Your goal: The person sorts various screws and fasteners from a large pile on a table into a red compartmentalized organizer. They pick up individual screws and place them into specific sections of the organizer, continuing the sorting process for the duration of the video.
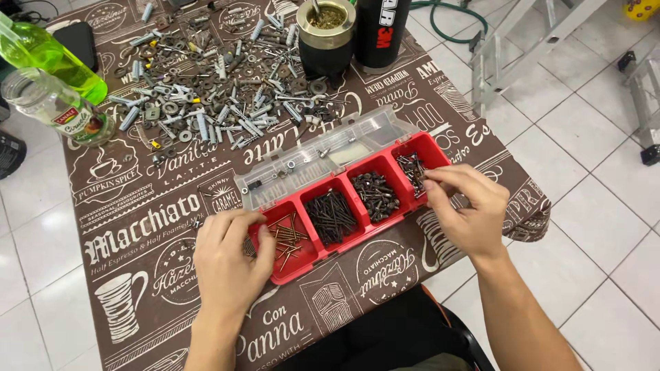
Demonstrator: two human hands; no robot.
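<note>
View: I look down over my own two hands at a table covered by a brown cloth with white lettering and drawings.
Organizer: a red plastic organizer tray lies slantwise on the cloth in front of me, its clear hinged lid folded open on the far side. It has four compartments in a row.
Compartments: the leftmost one holds brass-coloured screws, the next a heap of dark screws, the third small dark fasteners, the rightmost thin dark nails.
Left hand: my left hand lies palm down at the tray's left end, fingers curled loosely at the edge of the leftmost compartment; I cannot tell whether it holds anything.
Right hand: my right hand is at the tray's right end, fingertips pinched close together at the rim of the rightmost compartment, just beside the nails; any piece between them is too small to see.
Beyond the tray: a wide scatter of loose bolts, nuts and washers covers the far part of the cloth.
Far edge: a gourd cup and a black flask stand together.
Left edge: a green bottle and a clear glass bottle lie near the corner.
</note>
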